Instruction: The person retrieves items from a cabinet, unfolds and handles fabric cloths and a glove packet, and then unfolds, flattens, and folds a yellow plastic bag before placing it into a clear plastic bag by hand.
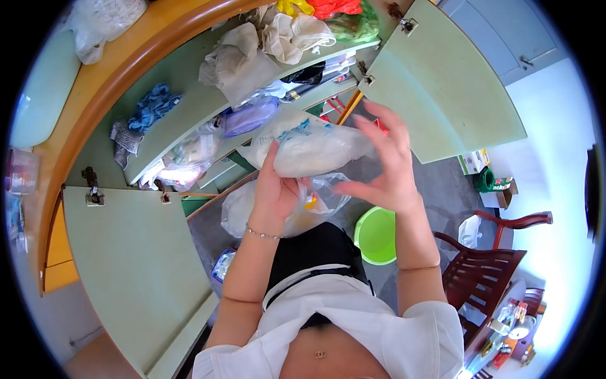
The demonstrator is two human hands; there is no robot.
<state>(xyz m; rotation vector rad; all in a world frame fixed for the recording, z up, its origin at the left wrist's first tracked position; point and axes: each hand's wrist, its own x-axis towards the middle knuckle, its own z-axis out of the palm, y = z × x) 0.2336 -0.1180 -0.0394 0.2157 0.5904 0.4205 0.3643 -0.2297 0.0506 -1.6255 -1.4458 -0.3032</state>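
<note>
A bulging white plastic bag [315,148] with blue print is up in front of the open cabinet. My left hand [278,191] grips its lower left side, with the thumb on the front of the bag. Beside the bag's right end is my right hand [388,167], its fingers apart and curved, holding nothing I can see. Below the hands is a clear plastic bag [331,189] with something yellow and orange inside. Another whitish bag [237,208] shows behind my left wrist; what supports these two is hidden.
Crumpled bags [237,63] and a blue cloth [154,106] lie on the cabinet shelf. Cabinet doors [136,271] stand open on both sides. A green basin [377,235] sits on the floor, with a wooden chair [480,278] to its right.
</note>
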